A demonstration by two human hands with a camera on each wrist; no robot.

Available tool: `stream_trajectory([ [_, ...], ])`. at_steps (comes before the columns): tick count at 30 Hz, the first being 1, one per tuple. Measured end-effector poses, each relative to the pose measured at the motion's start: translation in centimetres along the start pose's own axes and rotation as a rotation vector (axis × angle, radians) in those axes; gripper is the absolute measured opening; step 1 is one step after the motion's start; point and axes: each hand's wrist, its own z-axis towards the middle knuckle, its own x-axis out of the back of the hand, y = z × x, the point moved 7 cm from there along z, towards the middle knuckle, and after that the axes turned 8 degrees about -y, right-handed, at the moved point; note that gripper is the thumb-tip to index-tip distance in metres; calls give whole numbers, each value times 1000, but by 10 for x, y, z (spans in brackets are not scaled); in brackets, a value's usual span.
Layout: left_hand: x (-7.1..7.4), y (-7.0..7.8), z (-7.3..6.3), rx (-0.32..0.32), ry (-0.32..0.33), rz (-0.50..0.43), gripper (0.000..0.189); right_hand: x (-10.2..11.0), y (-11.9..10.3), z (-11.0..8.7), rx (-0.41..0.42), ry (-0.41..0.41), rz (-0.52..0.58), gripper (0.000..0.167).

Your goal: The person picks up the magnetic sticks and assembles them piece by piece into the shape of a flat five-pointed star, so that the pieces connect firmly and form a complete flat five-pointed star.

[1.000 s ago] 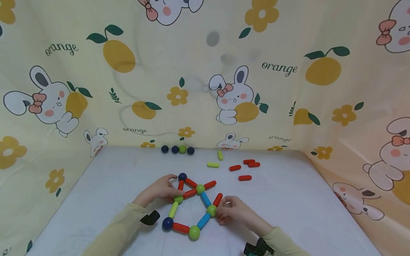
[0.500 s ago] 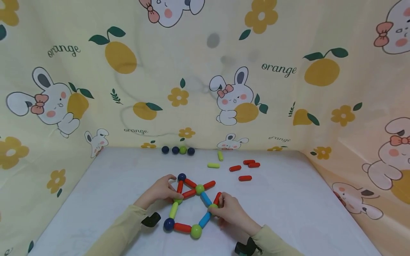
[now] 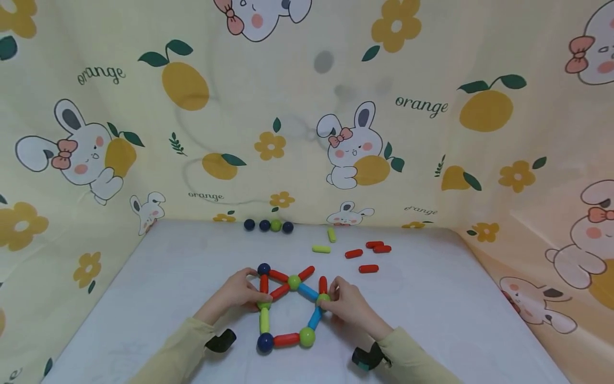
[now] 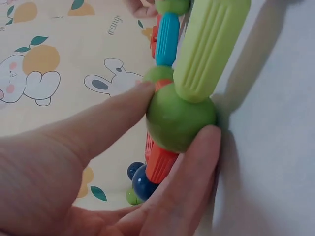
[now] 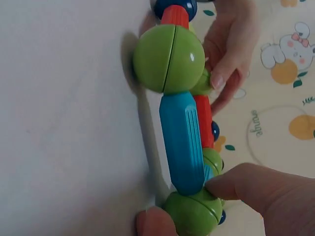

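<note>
A flat ring of balls and rods lies on the white table, with a small triangle of red rods at its upper left. My left hand (image 3: 237, 292) pinches the green ball (image 4: 179, 118) on the ring's left, thumb on one side and a finger on the other. My right hand (image 3: 350, 306) holds the right-hand green ball (image 5: 194, 214) between thumb and fingers. Two blue rods (image 5: 182, 142) meet at that ball, and a red rod (image 3: 323, 284) sticks up from it. A dark blue ball (image 3: 265, 343) and another green ball (image 3: 307, 337) form the near side, joined by a red rod (image 3: 286, 340).
Along the table's back edge sit several loose balls (image 3: 265, 225), dark blue and green. Two loose yellow-green rods (image 3: 321, 249) and several red rods (image 3: 368, 269) lie at the back right. A patterned cloth (image 3: 297, 106) hangs behind the white table (image 3: 431, 298).
My right hand has gone from beside the right-hand green ball to gripping it. The ring has turned counterclockwise: its near side shifted right, its top left, and its right ball away from me.
</note>
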Motion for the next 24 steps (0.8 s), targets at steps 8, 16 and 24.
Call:
stream_trajectory([
  [8, -4, -3, -7, 38, 46, -92, 89, -4, 13, -13, -94, -41, 132, 44],
  [16, -4, -4, -14, 48, 75, -113, 84, -33, 8, -40, -97, -273, 185, 36],
  [24, -12, -5, -15, 46, 54, -154, 103, -51, 5, -43, -111, -231, 82, 41],
])
